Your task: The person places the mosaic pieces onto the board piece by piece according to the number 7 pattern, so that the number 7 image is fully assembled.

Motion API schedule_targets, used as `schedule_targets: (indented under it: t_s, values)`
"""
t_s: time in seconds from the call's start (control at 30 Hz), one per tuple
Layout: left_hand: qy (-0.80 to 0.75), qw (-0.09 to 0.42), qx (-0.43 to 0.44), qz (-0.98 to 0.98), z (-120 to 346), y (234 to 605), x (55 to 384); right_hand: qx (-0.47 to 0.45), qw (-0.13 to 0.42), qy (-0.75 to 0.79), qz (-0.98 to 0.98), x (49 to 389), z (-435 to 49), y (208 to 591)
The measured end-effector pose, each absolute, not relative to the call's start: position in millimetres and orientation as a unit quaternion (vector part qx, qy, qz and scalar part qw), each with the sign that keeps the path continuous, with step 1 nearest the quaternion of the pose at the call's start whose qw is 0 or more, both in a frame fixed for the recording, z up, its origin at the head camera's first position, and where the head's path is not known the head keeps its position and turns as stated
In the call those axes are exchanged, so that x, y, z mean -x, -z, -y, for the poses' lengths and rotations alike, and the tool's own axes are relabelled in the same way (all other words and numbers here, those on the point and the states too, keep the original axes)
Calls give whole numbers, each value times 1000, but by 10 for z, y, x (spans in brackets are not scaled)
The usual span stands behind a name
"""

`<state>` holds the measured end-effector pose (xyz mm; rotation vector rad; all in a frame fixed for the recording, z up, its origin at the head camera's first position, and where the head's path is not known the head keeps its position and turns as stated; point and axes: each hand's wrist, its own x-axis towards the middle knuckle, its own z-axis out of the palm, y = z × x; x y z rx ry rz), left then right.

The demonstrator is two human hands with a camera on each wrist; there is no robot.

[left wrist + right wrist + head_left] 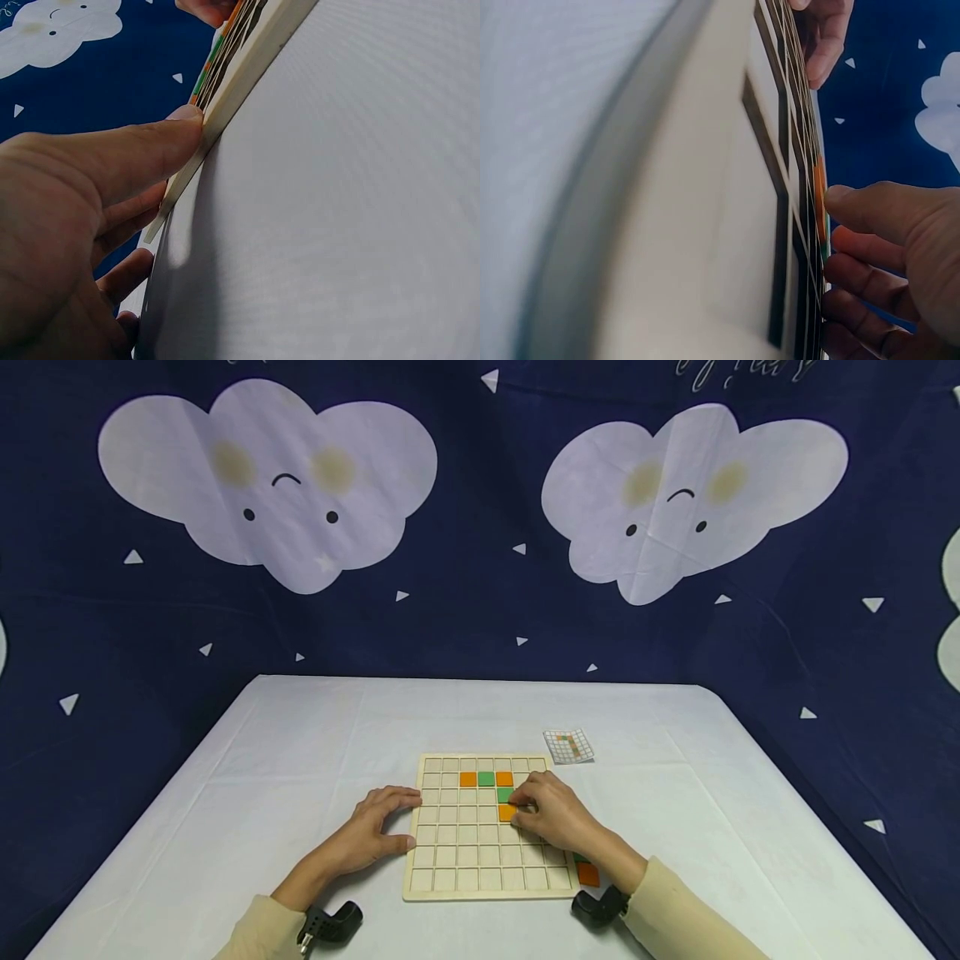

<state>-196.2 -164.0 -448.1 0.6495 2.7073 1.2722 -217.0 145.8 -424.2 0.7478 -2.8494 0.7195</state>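
Observation:
A pale wooden grid board [457,857] lies on the table, with several orange and green square tiles set in its cells. Three tiles form a row near the top, and others run down from its right end, among them a green tile [505,795]. At the lowest orange tile [507,813] my right hand [555,810] has thumb and index finger at its edges, pinching it in its cell. My left hand [370,832] rests against the board's left edge, thumb and fingers spread. In the left wrist view, the left thumb [161,146] touches the board's side.
Beyond the board's top right corner lies a small card [568,746] printed with a grid pattern. A loose orange tile [588,874] lies beside the lower right corner, with a green one partly hidden under the right wrist. White cloth [300,735] covers the table.

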Motion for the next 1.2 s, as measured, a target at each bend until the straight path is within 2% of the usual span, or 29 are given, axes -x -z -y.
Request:
schedule_targets:
  t_s: [0.8, 1.2]
  values:
    - [-415, 43, -212, -884, 1639, 4471, 1958, -195, 35, -266, 943, 2137, -1594, 4131]
    - [-411, 37, -220, -884, 1645, 4475, 1958, -186, 54, -266, 944, 2083, -1716, 4055]
